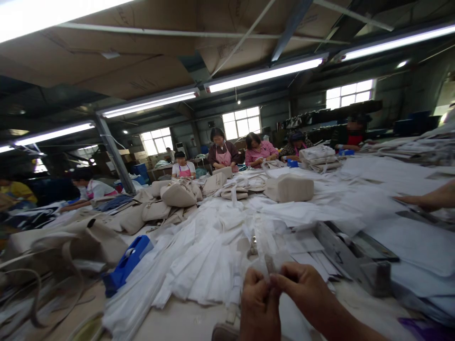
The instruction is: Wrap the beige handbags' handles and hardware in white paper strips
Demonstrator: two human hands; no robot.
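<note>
Both my hands meet low in the middle of the view, over the near edge of the table (185,317). My left hand (259,303) is closed in a pinch against my right hand (302,289), whose fingers are pinched too. Between them they hold a small clear plastic piece (269,262) that rises above the fingertips. A small metal clasp (253,246) lies just beyond them on a heap of white fabric and paper pieces (209,251).
A blue tape dispenser (126,263) sits at the left. Beige bags (177,193) are piled mid-table, with a beige block-shaped bag (289,188) further right. A grey metal tool (351,258) lies right. Another person's arm (430,199) reaches in from the right. Several workers sit at the far end.
</note>
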